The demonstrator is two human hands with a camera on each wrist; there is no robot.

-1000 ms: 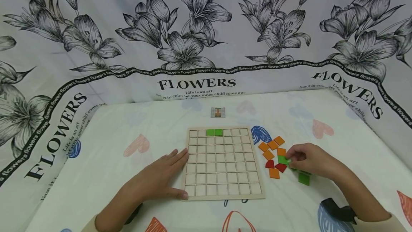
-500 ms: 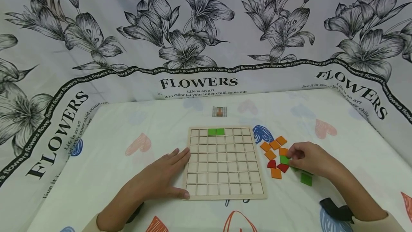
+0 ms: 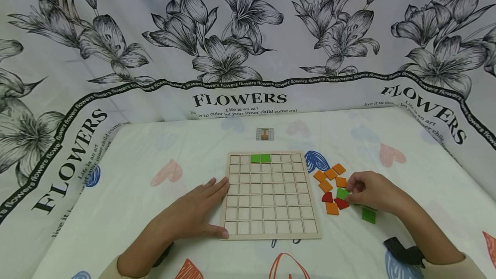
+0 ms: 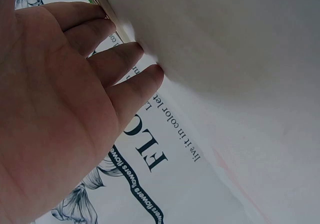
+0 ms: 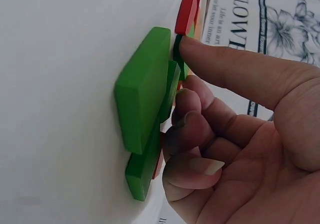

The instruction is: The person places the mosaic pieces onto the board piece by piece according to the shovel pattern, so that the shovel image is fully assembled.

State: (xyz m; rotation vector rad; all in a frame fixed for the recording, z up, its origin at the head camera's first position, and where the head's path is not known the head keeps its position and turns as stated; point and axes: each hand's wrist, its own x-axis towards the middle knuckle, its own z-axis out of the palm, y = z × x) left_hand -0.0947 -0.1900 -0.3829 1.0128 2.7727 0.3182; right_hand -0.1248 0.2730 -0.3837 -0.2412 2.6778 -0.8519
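Clock reference: centre of the grid board, seen from the head view, 12 being the far edge.
Left strap (image 3: 163, 256): black, at the left wrist, toward 8 o'clock, partly covered by the forearm.
Left hand (image 3: 191, 212): at 9 o'clock; grip wide, fingers extended, fingertips and thumb against the board's left edge.
Grid board (image 3: 266, 189): pale wood, flat on the tabletop (image 3: 201, 141), divided into seven columns and seven rows.
Inlaid green tiles (image 3: 260, 158): two, side by side at 12 o'clock, in the third and fourth cells of the far row, counted from the left.
Pattern card (image 3: 265, 134): small, at 12 o'clock, beyond the board and apart from it; shows an orange shape on a grid.
Orange tiles (image 3: 330, 173): six, loose on the tabletop, between 2 and 4 o'clock.
Red tiles (image 3: 327, 197): two, at 3 o'clock, among the orange tiles.
Held green tile (image 3: 342, 193): at 3 o'clock, off the board, beside a red tile.
Right hand (image 3: 373, 190): at 3 o'clock; grip narrow, thumb and fingertip pinching the held green tile, remaining fingers curled.
Loose green tiles (image 3: 369, 215): just past 3 o'clock, beneath and beside the right hand, partly covered.
Right strap (image 3: 404, 251): black, at 4 o'clock, at the right wrist.
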